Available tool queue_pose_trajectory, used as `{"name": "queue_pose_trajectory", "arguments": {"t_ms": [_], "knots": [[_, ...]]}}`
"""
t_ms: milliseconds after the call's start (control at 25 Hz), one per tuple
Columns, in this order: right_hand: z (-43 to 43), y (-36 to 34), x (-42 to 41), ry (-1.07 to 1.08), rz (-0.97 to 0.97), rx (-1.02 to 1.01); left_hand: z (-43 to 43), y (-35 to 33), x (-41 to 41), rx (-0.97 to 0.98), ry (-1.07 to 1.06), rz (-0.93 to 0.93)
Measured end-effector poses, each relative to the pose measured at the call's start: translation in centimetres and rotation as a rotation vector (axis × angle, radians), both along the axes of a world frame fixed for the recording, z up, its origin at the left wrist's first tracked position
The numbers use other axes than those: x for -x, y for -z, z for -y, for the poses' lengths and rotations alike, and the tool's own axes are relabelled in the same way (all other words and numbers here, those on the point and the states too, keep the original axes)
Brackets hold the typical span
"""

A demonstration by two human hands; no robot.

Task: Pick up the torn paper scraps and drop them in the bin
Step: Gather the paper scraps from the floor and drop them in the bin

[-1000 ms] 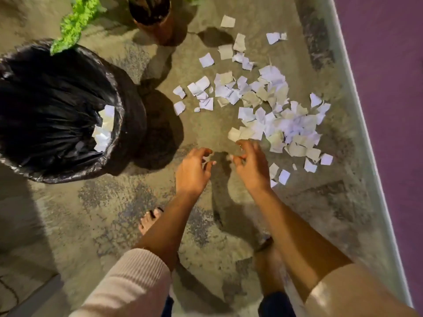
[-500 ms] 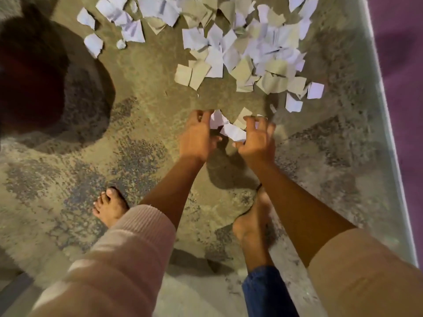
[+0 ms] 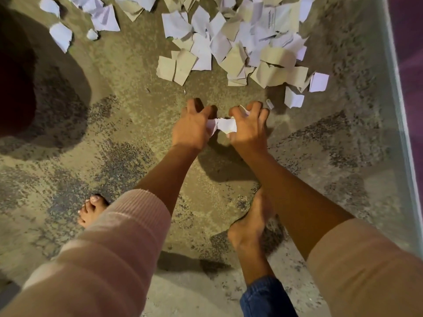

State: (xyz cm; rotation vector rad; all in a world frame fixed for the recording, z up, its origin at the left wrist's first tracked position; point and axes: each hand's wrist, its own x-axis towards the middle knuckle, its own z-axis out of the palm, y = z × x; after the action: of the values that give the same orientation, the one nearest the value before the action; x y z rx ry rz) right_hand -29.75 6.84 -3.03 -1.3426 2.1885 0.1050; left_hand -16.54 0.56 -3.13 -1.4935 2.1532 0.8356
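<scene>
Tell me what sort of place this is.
Probably a yard or terrace, perhaps outdoors. It has a rough, stained concrete floor and a pale kerb running along a purple wall. Torn scraps litter the ground.

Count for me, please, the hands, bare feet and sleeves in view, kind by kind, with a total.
Hands: 2, left hand and right hand, both gripping paper scraps
Bare feet: 2, left foot and right foot
Sleeves: 2, left sleeve and right sleeve
Total: 6
</scene>
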Motion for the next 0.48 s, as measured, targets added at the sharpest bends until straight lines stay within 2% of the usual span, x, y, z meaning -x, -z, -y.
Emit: {"name": "queue_pose_trajectory", "arguments": {"t_ms": [240, 480], "knots": [[2.3, -0.3, 1.6, 0.048, 0.161, 0.042, 1.2, -0.3, 0.0, -0.056, -0.184, -0.088], [7.3, -2.0, 2.8, 0.11, 0.174, 0.296, 5.1, -1.4, 1.7, 0.056, -0.364, -0.218]]}}
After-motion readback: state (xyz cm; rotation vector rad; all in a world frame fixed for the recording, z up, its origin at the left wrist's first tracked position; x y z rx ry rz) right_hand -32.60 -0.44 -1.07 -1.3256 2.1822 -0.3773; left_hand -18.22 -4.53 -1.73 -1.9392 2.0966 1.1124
